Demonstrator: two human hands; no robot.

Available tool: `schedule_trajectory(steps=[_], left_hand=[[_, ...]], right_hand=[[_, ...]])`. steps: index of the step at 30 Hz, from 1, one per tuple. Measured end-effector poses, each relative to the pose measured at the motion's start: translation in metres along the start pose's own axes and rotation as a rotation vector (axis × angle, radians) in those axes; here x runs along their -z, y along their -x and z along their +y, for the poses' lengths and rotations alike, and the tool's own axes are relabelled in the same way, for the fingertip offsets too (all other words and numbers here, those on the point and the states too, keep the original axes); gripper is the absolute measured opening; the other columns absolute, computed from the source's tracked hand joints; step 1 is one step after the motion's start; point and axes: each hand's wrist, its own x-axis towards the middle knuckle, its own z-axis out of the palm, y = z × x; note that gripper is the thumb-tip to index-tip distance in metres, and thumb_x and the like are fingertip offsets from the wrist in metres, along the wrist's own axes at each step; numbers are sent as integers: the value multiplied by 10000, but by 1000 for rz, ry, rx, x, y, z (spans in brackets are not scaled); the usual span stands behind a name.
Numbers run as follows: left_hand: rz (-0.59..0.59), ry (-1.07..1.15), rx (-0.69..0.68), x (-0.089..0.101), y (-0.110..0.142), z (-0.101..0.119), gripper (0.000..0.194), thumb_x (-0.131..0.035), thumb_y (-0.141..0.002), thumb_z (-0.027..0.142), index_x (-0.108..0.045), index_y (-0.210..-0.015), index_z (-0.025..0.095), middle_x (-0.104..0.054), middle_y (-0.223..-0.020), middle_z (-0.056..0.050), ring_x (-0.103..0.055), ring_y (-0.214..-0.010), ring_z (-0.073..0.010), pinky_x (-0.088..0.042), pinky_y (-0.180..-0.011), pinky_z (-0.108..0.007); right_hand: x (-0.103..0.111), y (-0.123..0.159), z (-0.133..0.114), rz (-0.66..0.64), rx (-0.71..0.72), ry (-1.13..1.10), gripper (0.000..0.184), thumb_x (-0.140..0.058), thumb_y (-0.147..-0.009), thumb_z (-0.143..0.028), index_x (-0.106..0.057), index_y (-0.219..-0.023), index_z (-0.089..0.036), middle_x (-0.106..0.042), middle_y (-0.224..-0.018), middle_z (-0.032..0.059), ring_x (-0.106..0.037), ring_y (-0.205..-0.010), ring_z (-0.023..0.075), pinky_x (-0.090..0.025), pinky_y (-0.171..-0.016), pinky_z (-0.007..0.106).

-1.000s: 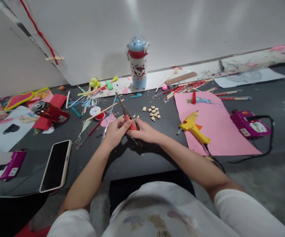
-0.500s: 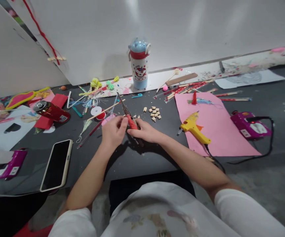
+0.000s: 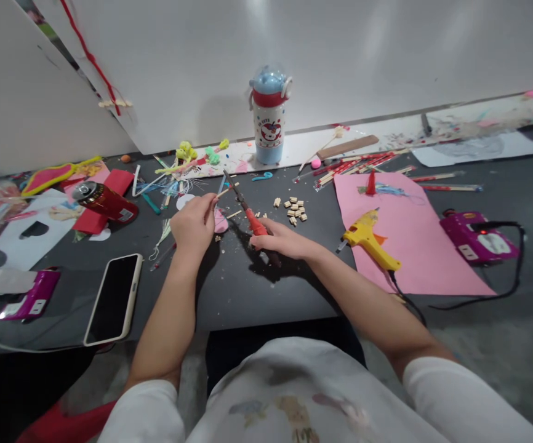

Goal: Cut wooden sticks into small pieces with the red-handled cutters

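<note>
Left hand (image 3: 191, 224) pinching a thin wooden stick (image 3: 223, 193) between thumb and fingertips; right hand (image 3: 285, 240) wrapped around the handles of a red-handled tool (image 3: 256, 225), nose pointing forward-left. Stick's free end is right by the nose; can't tell if touching. Reads as lining up stick and tool. Next move calls for a steady pinch and the stick squared to the jaws. Forearms angle inward over the table (image 3: 243, 301), left knuckles up. Short wooden pieces (image 3: 294, 210) lie just beyond the right hand.
</note>
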Motion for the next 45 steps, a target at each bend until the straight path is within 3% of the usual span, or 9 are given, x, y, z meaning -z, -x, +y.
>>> schedule_trajectory(steps=[11,16,24,32,36,40,45], left_hand=[[32,161,7,-8,-2,-9,335,-426,-909,393,-690,-979,200,-651,-756,-46,-583,-703,-149,-393,-641,-246],[25,208,14,-10,-3,-11,349,-417,-910,421,-690,-966,211,-645,-726,-39,-578,-682,-147,-405,-640,-252],[26,256,23,-14,-5,-15,385,-417,-899,465,-700,-928,207,-631,-683,-40,-573,-652,-146,-417,-638,-254],[15,305,23,-15,-7,-18,383,-431,-893,464,-707,-916,199,-658,-717,-51,-598,-684,-152,-429,-664,-253],[4,245,31,-10,-5,-14,374,-431,-895,450,-701,-940,196,-656,-718,-52,-592,-683,-156,-427,-655,-258],[5,273,44,-1,-1,-9,359,-433,-899,431,-696,-948,191,-669,-754,-53,-604,-704,-148,-437,-673,-249],[-12,351,94,9,-2,-4,359,-454,-887,448,-704,-903,191,-620,-634,-22,-568,-618,-132,-428,-628,-240]], right_hand=[[7,0,2,-77,28,-38,339,-593,-785,-465,-449,-918,-188,-539,-721,-26,-498,-552,90,-416,-461,230],[8,0,4,-155,2,-120,340,-592,-796,-457,-416,-934,-200,-523,-704,-50,-463,-429,62,-385,-362,208],[10,-1,4,-178,11,-155,293,-597,-801,-408,-431,-924,-201,-512,-694,-45,-494,-473,72,-353,-332,171],[10,-2,5,-189,14,-142,321,-582,-797,-445,-414,-936,-209,-497,-704,-48,-458,-455,75,-369,-350,203],[6,0,3,-127,33,-15,330,-579,-787,-458,-409,-906,-202,-490,-700,-48,-457,-522,84,-384,-453,221],[3,4,-3,26,112,239,356,-603,-753,-467,-422,-882,-188,-470,-748,-37,-465,-655,111,-398,-605,256],[1,10,-9,165,137,397,505,-637,-714,-481,-440,-1059,-168,-524,-878,13,-507,-743,144,-417,-697,292]])
